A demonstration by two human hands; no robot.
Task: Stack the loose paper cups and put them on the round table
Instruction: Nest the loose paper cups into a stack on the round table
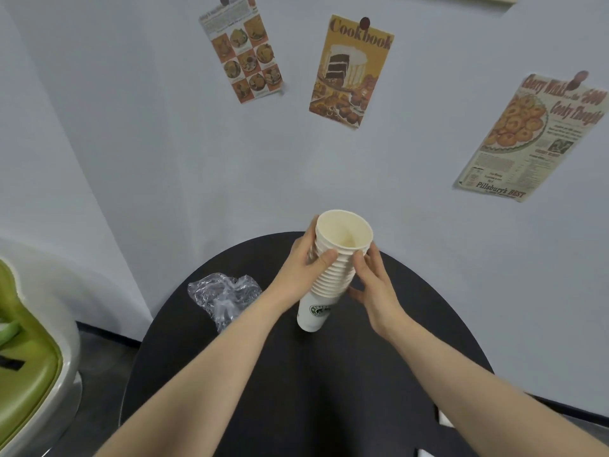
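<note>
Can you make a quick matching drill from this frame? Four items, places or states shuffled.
Items:
1. stack of paper cups
2. clear plastic bag
3. left hand
4. Cookbook poster

Places or states:
A. pinned to the wall
B. crumpled at the left edge of the round table
C. upright on the table, tilted, open mouth up, logo on the bottom cup
D. fingers wrapped round the upper part of the stack

Pairs: 1-C, 2-B, 3-D, 4-A

The right hand touches the stack's other side with loosely bent fingers.
</note>
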